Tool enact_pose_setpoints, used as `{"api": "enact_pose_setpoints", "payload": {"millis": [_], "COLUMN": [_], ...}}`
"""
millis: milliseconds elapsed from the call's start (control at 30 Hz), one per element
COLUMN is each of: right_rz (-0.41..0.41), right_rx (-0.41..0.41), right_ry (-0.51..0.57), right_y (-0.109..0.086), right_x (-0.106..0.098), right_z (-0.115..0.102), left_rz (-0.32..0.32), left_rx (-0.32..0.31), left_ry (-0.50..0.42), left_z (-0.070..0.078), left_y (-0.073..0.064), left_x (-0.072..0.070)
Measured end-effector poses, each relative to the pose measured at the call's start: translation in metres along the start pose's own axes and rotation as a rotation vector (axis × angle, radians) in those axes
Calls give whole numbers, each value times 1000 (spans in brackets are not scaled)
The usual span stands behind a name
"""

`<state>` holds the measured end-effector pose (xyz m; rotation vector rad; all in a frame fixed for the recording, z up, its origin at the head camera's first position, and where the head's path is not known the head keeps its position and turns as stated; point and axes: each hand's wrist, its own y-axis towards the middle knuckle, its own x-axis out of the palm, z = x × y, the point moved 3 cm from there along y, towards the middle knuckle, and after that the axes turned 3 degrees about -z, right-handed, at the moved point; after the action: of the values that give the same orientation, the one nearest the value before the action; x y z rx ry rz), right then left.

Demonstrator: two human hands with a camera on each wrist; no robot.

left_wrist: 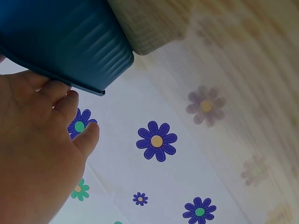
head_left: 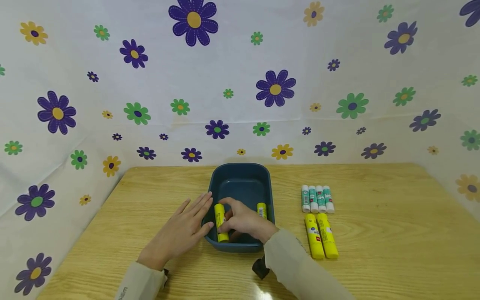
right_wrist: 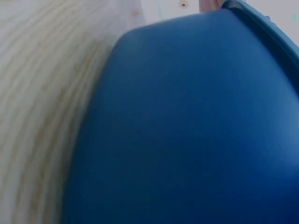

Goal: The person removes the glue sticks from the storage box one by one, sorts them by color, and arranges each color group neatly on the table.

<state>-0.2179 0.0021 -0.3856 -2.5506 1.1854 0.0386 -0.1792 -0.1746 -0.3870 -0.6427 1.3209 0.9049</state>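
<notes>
A dark blue plastic bin (head_left: 240,171) sits on the table. Inside it, against the left wall, a yellow glue stick (head_left: 222,237) stands tilted or lies lengthwise; I cannot tell which. My right hand (head_left: 243,218) reaches into the bin and grips this stick with thumb and fingers. A second yellow glue stick (head_left: 261,209) is by the bin's right wall, partly hidden behind the right hand. My left hand (head_left: 183,231) touches the bin's left rim with its fingers extended. In the left wrist view, the left fingers (left_wrist: 56,91) meet the rim. The right wrist view shows mostly the bin's outer wall (right_wrist: 187,121).
Right of the bin, two large yellow glue sticks (head_left: 321,236) lie side by side. Behind them is a row of several smaller white-and-green glue sticks (head_left: 317,199). A flowered cloth (head_left: 240,83) hangs behind the wooden table (head_left: 375,258).
</notes>
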Motion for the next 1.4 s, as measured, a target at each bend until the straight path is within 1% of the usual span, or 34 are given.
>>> {"api": "enact_pose_setpoints", "payload": {"millis": [300,700,900,1133,1400], "right_rz": [70,94,91,86,141], "right_rx": [-21,-93,-93,-121,-103], "right_ry": [-21,-12,20,16,-15], "right_y": [-11,-32,-41,-52,-67], "right_x": [-18,-48,-61,-74,-91], "right_z": [-7,-19,-19,-19,-17], "left_rz": [4,15,13,15,16], "left_rx": [-2,-3,0,3,0], "left_ry": [0,0,-5,-11,-16], "left_z": [2,2,2,1,2], "left_y": [0,0,0,-1,-1], "left_x": [-2,-2,-1,0,-1]}}
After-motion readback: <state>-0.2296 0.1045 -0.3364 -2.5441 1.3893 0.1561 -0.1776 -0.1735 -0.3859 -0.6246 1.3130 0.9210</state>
